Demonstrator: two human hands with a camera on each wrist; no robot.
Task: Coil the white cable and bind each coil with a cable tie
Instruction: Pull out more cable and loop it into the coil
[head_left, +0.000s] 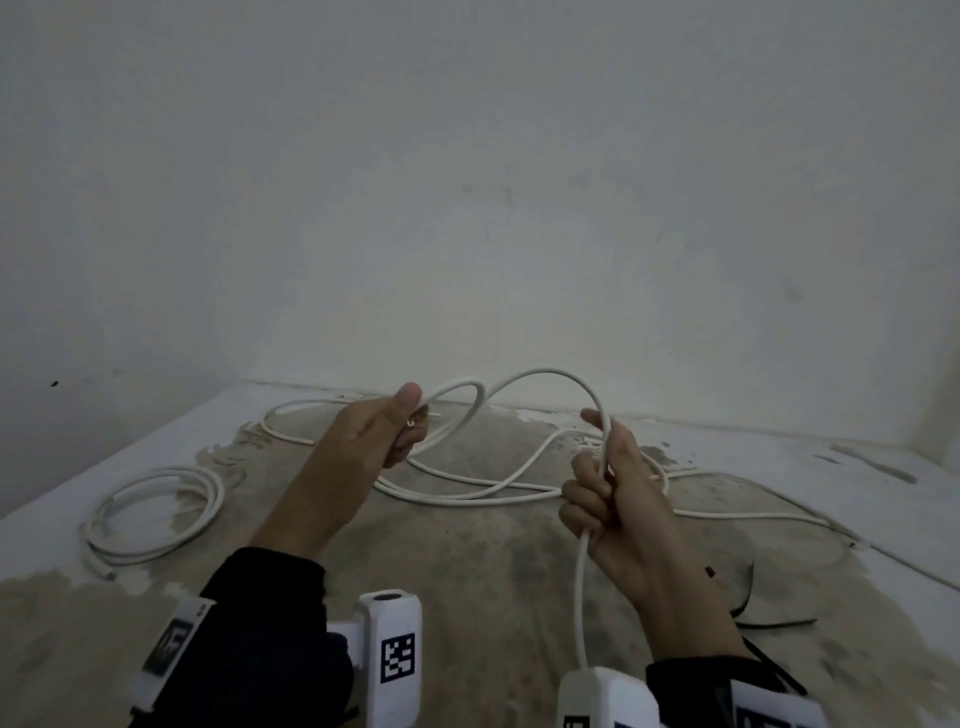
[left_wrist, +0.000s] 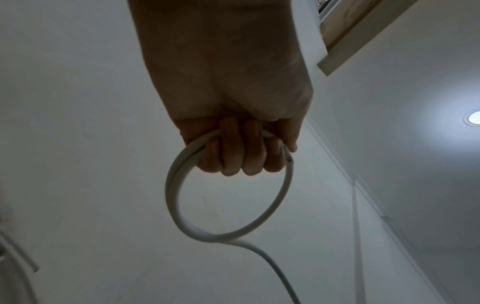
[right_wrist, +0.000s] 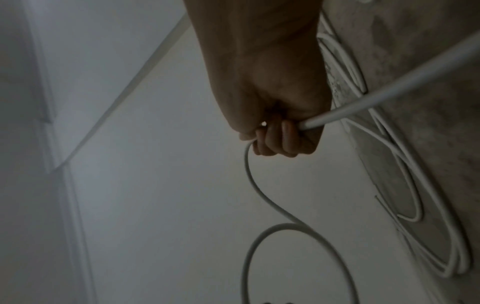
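A long white cable (head_left: 545, 375) arcs in the air between my two hands, and more of it lies in loose loops on the stained surface (head_left: 467, 561). My left hand (head_left: 400, 431) grips a small loop of the cable (left_wrist: 182, 197), fingers curled round it, thumb up. To the right, my right hand (head_left: 597, 483) holds the cable in a fist; one strand rises from the fist toward the left hand, another (right_wrist: 389, 90) hangs down from it toward my wrist. A black cable tie (head_left: 748, 603) lies on the surface beside my right forearm.
A finished white coil (head_left: 156, 514) lies at the left of the surface. A plain wall (head_left: 467, 208) stands close behind the surface, which ends in pale edges at the left and right. Wrist cameras with marker tags sit on both dark sleeves.
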